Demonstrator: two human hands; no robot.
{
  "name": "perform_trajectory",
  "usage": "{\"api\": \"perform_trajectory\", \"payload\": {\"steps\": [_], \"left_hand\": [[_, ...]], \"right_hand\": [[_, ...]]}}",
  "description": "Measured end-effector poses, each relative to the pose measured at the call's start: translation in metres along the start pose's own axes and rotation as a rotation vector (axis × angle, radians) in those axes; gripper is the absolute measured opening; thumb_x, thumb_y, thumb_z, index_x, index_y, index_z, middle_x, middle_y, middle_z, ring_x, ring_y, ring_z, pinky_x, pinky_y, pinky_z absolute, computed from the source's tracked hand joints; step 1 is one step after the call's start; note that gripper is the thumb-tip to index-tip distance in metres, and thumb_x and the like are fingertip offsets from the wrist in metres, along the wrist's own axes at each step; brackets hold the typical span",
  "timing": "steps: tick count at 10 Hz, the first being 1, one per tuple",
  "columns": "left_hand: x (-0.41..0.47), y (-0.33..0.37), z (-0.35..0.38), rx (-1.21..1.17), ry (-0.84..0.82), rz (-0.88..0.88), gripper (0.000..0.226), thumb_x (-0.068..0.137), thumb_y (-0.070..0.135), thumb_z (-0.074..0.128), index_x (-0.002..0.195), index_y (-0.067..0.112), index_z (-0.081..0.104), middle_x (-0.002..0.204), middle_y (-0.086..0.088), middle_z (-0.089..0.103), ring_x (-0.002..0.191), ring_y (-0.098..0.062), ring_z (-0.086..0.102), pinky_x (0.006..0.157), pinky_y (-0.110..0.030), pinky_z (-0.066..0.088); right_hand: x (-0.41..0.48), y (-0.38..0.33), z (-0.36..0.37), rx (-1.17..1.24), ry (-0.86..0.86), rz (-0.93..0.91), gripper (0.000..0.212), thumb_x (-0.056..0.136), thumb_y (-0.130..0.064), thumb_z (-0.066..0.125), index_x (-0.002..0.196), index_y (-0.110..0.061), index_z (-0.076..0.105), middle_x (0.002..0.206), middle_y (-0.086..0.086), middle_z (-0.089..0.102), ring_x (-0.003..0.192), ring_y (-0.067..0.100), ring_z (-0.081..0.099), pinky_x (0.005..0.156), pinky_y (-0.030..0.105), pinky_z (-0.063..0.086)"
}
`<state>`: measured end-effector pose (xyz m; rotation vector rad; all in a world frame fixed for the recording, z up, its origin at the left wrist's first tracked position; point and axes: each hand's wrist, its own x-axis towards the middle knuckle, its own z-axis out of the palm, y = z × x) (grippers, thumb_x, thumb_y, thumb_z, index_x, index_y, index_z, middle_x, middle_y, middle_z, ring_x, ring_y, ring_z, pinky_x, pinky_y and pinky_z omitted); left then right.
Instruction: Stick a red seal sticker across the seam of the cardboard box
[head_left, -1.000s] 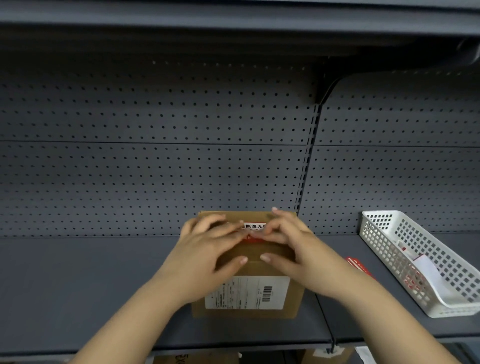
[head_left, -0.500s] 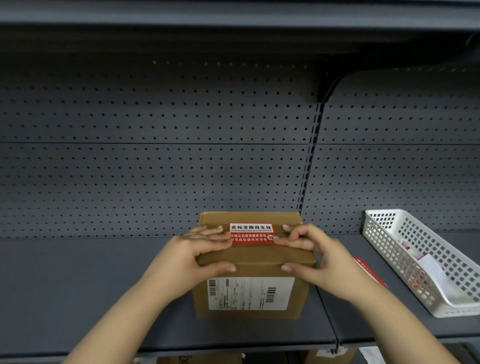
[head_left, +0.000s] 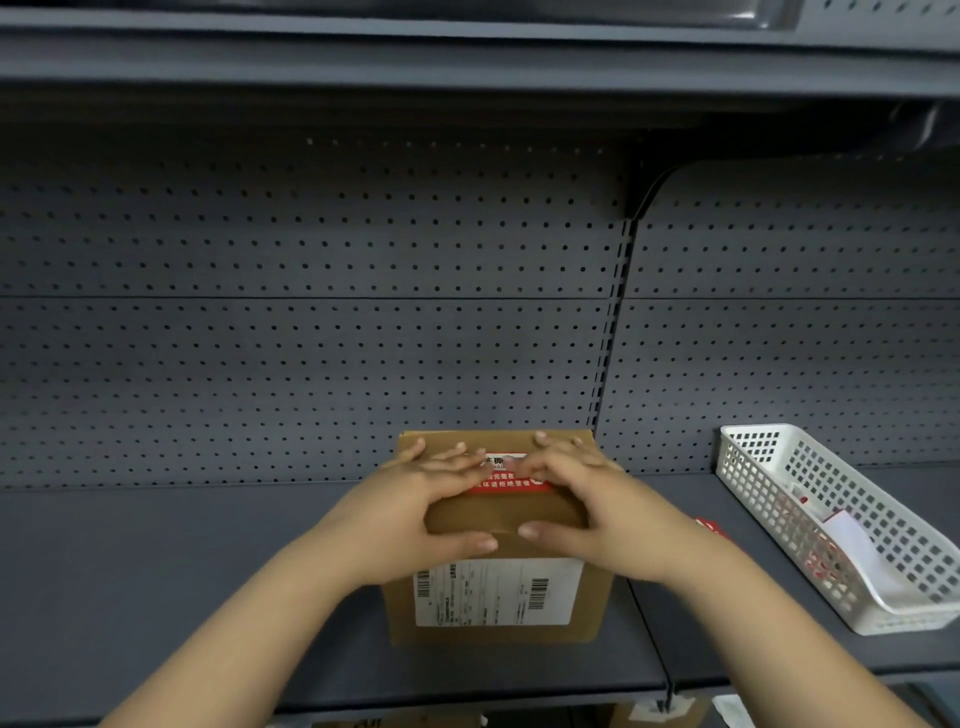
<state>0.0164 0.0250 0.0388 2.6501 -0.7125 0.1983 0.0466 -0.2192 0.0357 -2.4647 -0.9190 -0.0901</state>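
- The cardboard box (head_left: 496, 597) is standing on the grey shelf (head_left: 156, 571).
- The red seal sticker (head_left: 506, 480) is lying on the box top.
- The left hand (head_left: 415, 512) and the right hand (head_left: 597, 512) are lying flat with spread fingers, pressing the sticker and gripping nothing.
- A white basket (head_left: 831, 519) is sitting well apart at the right.

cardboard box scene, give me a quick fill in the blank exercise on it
1. The seal sticker on the cardboard box is ____ and white.
2. The white basket stands to the ____ of the box.
3. The box stands on a grey ____.

Missing words: red; right; shelf
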Motion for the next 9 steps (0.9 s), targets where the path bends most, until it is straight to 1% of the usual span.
{"api": "perform_trajectory", "payload": {"steps": [1, 2, 3, 4, 5, 6, 7, 8, 9], "left_hand": [[-0.011, -0.015, -0.003, -0.182, 0.113, -0.016, 0.075, 0.064, 0.073, 0.062, 0.132, 0.044, 0.048, 0.138, 0.036, 0.036, 0.130, 0.024, 0.013, 0.116, -0.024, 0.008], [-0.021, -0.026, 0.000, -0.252, 0.250, 0.005, 0.071, 0.060, 0.069, 0.071, 0.122, 0.037, 0.060, 0.131, 0.026, 0.053, 0.129, 0.013, 0.036, 0.116, -0.027, 0.021], [-0.024, -0.026, 0.008, -0.289, 0.333, 0.013, 0.066, 0.060, 0.064, 0.075, 0.118, 0.033, 0.065, 0.127, 0.019, 0.060, 0.127, 0.006, 0.044, 0.114, -0.026, 0.025], [-0.024, -0.023, 0.013, -0.321, 0.374, -0.005, 0.062, 0.061, 0.059, 0.078, 0.116, 0.031, 0.067, 0.125, 0.018, 0.062, 0.125, 0.002, 0.048, 0.112, -0.024, 0.027], [-0.026, -0.023, 0.015, -0.329, 0.369, -0.013, 0.062, 0.064, 0.059, 0.076, 0.118, 0.031, 0.065, 0.129, 0.018, 0.060, 0.127, -0.001, 0.047, 0.114, -0.025, 0.025], [-0.028, -0.023, 0.015, -0.341, 0.330, -0.010, 0.059, 0.066, 0.060, 0.073, 0.118, 0.033, 0.064, 0.130, 0.023, 0.058, 0.129, 0.000, 0.045, 0.114, -0.029, 0.026], [-0.030, -0.020, 0.007, -0.479, 0.320, -0.068, 0.040, 0.073, 0.058, 0.067, 0.106, 0.035, 0.066, 0.127, 0.021, 0.061, 0.127, 0.003, 0.045, 0.110, -0.029, 0.035], [-0.029, -0.013, -0.002, -0.563, 0.323, -0.094, 0.030, 0.077, 0.053, 0.063, 0.101, 0.034, 0.064, 0.128, 0.013, 0.061, 0.128, 0.001, 0.045, 0.107, -0.033, 0.039], [-0.024, -0.004, -0.008, -0.668, 0.428, -0.062, 0.025, 0.086, 0.047, 0.056, 0.094, 0.028, 0.070, 0.110, 0.006, 0.072, 0.118, -0.012, 0.058, 0.102, -0.039, 0.043]], "right_hand": [[-0.011, 0.014, -0.008, 0.195, 0.026, 0.046, 0.051, 0.072, -0.064, 0.064, 0.119, -0.048, 0.051, 0.148, -0.019, 0.043, 0.145, -0.003, 0.014, 0.120, 0.030, 0.019], [-0.020, 0.023, -0.006, 0.390, 0.058, 0.022, 0.046, 0.073, -0.050, 0.071, 0.114, -0.038, 0.057, 0.137, -0.024, 0.055, 0.141, -0.009, 0.023, 0.116, 0.015, 0.020], [-0.021, 0.027, 0.001, 0.409, 0.082, 0.011, 0.045, 0.074, -0.051, 0.072, 0.115, -0.038, 0.057, 0.136, -0.023, 0.057, 0.142, -0.004, 0.025, 0.117, 0.023, 0.021], [-0.021, 0.027, 0.002, 0.437, 0.099, 0.009, 0.044, 0.074, -0.048, 0.072, 0.114, -0.038, 0.056, 0.134, -0.021, 0.059, 0.142, -0.001, 0.027, 0.118, 0.032, 0.023], [-0.022, 0.025, 0.002, 0.475, 0.095, 0.012, 0.042, 0.075, -0.046, 0.072, 0.113, -0.036, 0.056, 0.134, -0.021, 0.059, 0.143, -0.003, 0.023, 0.119, 0.032, 0.020], [-0.026, 0.024, 0.002, 0.463, 0.124, 0.029, 0.045, 0.073, -0.046, 0.072, 0.114, -0.035, 0.057, 0.135, -0.024, 0.057, 0.145, -0.003, 0.016, 0.121, 0.036, 0.018], [-0.034, 0.016, -0.006, 0.352, 0.185, 0.052, 0.043, 0.074, -0.044, 0.071, 0.115, -0.037, 0.058, 0.136, -0.024, 0.056, 0.146, -0.002, 0.014, 0.121, 0.039, 0.019], [-0.051, -0.004, -0.024, 0.226, 0.327, -0.010, 0.032, 0.081, -0.040, 0.067, 0.113, -0.037, 0.060, 0.130, -0.023, 0.059, 0.142, 0.002, 0.026, 0.117, 0.035, 0.027], [-0.075, -0.034, -0.055, 0.271, 0.550, -0.155, 0.023, 0.087, -0.030, 0.062, 0.109, -0.025, 0.065, 0.118, -0.009, 0.068, 0.131, 0.017, 0.049, 0.110, 0.038, 0.037]]}}
